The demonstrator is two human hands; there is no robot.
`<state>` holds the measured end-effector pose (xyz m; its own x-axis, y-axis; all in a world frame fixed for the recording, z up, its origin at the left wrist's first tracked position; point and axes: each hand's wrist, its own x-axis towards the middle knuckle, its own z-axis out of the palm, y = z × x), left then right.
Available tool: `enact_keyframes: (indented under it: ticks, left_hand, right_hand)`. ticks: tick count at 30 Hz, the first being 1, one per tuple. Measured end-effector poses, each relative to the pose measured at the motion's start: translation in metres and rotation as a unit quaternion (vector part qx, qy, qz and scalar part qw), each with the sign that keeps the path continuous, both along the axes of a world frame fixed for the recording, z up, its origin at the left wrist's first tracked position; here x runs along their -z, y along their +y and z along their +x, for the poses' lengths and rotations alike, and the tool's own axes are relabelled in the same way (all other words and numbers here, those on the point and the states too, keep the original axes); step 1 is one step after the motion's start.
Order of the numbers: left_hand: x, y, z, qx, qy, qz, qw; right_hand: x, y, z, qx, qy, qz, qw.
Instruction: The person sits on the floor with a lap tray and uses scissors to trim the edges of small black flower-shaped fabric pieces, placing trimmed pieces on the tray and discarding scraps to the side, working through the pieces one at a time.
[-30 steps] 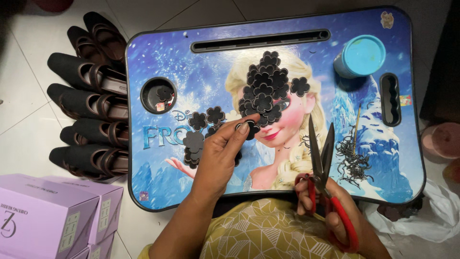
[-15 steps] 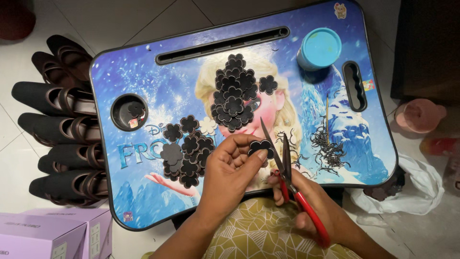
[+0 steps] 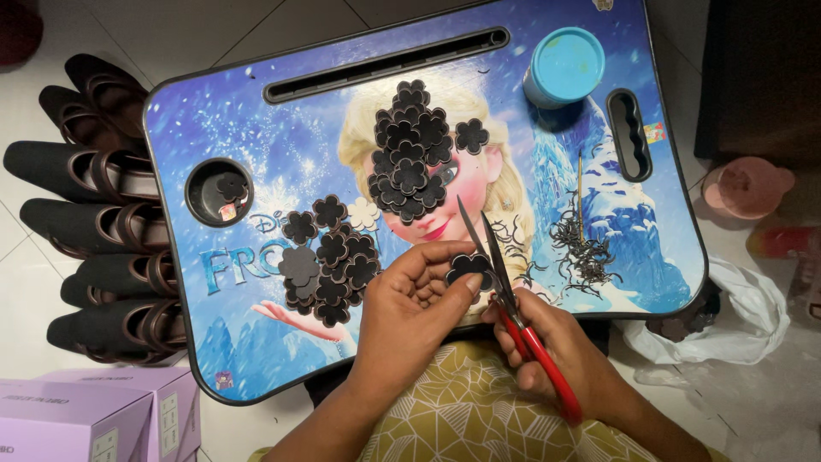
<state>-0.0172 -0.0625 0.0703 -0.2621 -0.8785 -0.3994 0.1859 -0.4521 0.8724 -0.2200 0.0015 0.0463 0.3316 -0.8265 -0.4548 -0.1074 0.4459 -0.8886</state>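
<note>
Left hand (image 3: 410, 304) pinching; right hand (image 3: 560, 346) clenched.

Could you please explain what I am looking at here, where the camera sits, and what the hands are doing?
The picture comes from a camera worn on a person's head, looking down at their own two bare hands above a blue printed lap tray. The left hand pinches a small black flower-shaped cutout. The right hand holds red-handled scissors with the blades at that cutout. On the tray lie two heaps of similar black flower cutouts, a pile of thin black trimmings and a round turquoise tub. Dark shoes are lined up on the floor beside the tray.
</note>
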Motion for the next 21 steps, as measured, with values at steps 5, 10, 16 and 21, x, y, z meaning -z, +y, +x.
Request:
enact_keyframes:
  ticks: [5, 10, 16, 21]
  left_hand:
    - [-0.0023, 0.0026, -0.0025, 0.009, 0.001, 0.005, 1.0]
    - [-0.0042, 0.003, -0.0024, 0.009, 0.0, 0.025, 1.0]
    - [-0.0043, 0.0041, -0.0015, 0.016, -0.014, -0.004, 1.0]
    - [-0.0018, 0.0048, -0.0005, 0.015, -0.015, -0.002, 1.0]
  right_hand:
    - [-0.0013, 0.0022, 0.0022, 0.021, -0.003, 0.009, 1.0]
    - [-0.0044, 0.002, 0.002, 0.003, 0.026, -0.02, 0.999]
    - [-0.0039, 0.0021, 0.001, -0.007, 0.04, -0.041, 0.998]
    - [0.0002, 0.0032, -0.0007, -0.01, 0.05, -0.05, 0.997]
